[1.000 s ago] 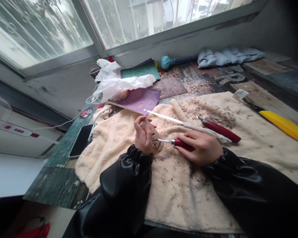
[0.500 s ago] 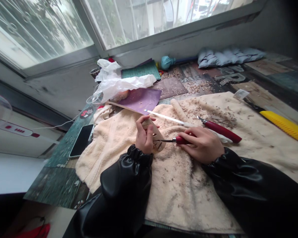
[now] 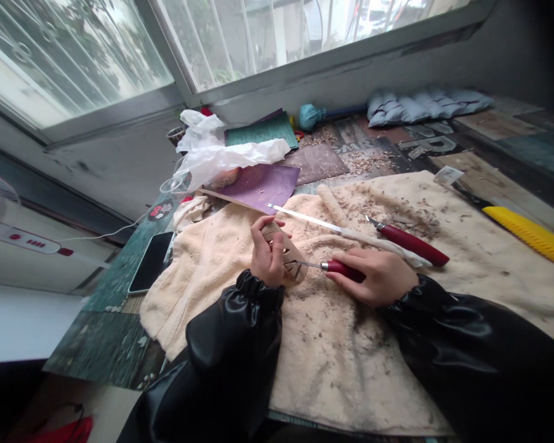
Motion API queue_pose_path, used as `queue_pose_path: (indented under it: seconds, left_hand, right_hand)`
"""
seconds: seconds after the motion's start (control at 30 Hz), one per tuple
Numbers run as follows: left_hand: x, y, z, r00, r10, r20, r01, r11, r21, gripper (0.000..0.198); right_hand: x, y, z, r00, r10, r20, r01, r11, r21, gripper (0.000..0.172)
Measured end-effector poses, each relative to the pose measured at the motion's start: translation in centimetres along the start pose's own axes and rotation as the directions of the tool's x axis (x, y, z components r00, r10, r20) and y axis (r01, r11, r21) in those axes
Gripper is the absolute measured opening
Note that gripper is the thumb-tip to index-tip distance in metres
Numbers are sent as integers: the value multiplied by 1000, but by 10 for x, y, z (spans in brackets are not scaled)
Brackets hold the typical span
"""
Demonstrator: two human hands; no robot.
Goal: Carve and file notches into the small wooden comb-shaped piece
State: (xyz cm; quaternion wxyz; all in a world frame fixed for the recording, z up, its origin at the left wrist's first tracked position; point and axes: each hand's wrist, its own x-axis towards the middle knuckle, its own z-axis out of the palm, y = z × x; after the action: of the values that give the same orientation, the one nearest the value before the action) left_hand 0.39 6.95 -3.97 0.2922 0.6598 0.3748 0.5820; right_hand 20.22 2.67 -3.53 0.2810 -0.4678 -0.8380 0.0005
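My left hand (image 3: 266, 253) is closed round a pale wooden carving (image 3: 293, 258) with cut-out openings, tilted above the towel. My right hand (image 3: 379, 275) grips the red handle of a carving knife (image 3: 344, 269). Its thin metal blade points left and reaches the lower right part of the carving; whether the tip is in the wood I cannot tell. Just beyond my right hand lies a second red-handled knife (image 3: 410, 243), its blade toward the upper left. Beside it a thin white strip with a wrapped end (image 3: 307, 217) rests on the cream towel (image 3: 314, 369).
Wood shavings (image 3: 373, 161) are scattered over the towel and table. A yellow-handled tool (image 3: 529, 234) lies at the right. Left of the towel is a phone (image 3: 152, 263). White plastic bags (image 3: 233, 157), a purple sheet (image 3: 263, 184) and a green mat (image 3: 263, 131) sit toward the window.
My right hand has drawn slightly right and down with the knife, showing more of the carving's slots. My right fingers have shifted on the handle. My left hand has barely moved.
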Motion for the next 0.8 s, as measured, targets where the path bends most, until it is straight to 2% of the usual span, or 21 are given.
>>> queue_pose_path:
  seconds: [0.23,0.37,0.53,0.67,0.8]
  left_hand:
    - [0,-1,-1,1000,8,11,-8,1000,23,27]
    - [1,1,0,1000,-20,-7,21,1000,19,26]
    - [0,2,0,999,-39,-32,40,999,32,28]
    - [-2,1,0,998,-29,-56,30,1000,2,32]
    - [-2,3,-1,1000,-10,-20,9,998,-65,40]
  right_hand:
    - [0,2,-3,996,29,83,-30,999,13,28]
    - [0,1,0,999,51,1,-50,998,-37,27]
    - [0,1,1,995,11,-103,-19,997,-78,25]
    - [0,2,0,996,18,-84,-20,999,-28,23]
    - [0,2,-2,999,14,-35,-13,1000,28,23]
